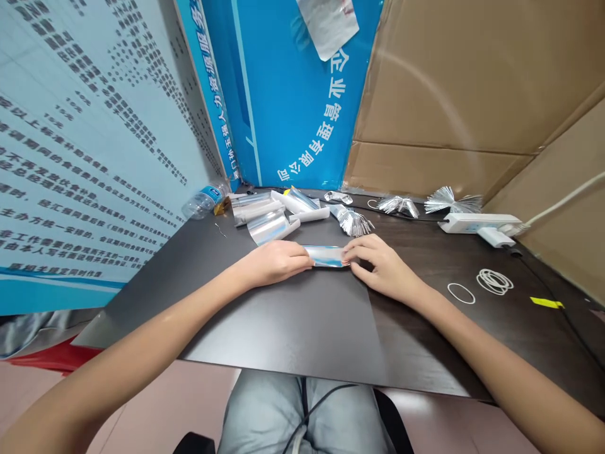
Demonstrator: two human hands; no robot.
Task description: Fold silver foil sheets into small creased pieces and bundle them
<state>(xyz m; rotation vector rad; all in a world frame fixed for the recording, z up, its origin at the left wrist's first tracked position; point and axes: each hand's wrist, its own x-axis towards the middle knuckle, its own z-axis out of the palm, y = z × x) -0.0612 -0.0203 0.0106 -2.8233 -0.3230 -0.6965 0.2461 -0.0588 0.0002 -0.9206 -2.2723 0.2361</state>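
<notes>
A small strip of silver foil (326,256) lies at the middle of the dark table (283,321), stretched between my two hands. My left hand (278,262) has its fingers together on the strip's left end. At the right end, the thumb and fingers of my right hand (378,263) pinch the foil. Just beyond my hands are curled silver sheets (267,227) and a fringed foil bundle (354,223).
More fringed foil (452,200) and a white power strip (479,223) stand at the back right. White rings (494,282), a yellow tag (546,302) and a black cable are on the right. A clear bottle (204,202) lies at the back left. Panels border the table.
</notes>
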